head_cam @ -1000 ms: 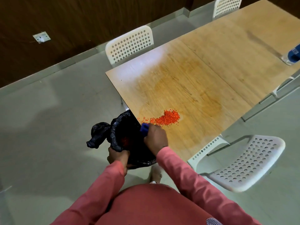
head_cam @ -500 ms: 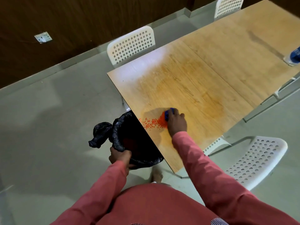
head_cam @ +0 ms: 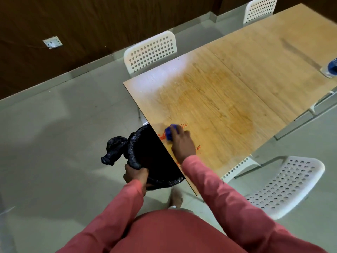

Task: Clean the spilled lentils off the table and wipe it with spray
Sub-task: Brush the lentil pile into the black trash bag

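Note:
My right hand [head_cam: 183, 144] grips a blue cloth [head_cam: 170, 133] and presses it on the wooden table [head_cam: 228, 99] close to the near-left edge. A few orange lentils [head_cam: 161, 136] lie between the cloth and the edge, with more scattered beyond the cloth [head_cam: 182, 125] and beside my wrist [head_cam: 198, 148]. My left hand [head_cam: 135, 175] grips the rim of a bin lined with a black bag [head_cam: 145, 152], held just under the table edge. The table edge hides part of the bin's mouth.
White perforated chairs stand at the far side [head_cam: 150, 52], the far right [head_cam: 259, 10] and the near right [head_cam: 279, 185]. A blue-capped bottle [head_cam: 331, 69] lies at the table's right edge. A wall socket [head_cam: 52, 42] sits on the dark wall. My foot [head_cam: 176, 197] is on the tiled floor.
My right hand swept the cloth from behind the lentil pile toward the table edge; the pile is gone from the table top and only scattered lentils show. The bin stayed under the edge.

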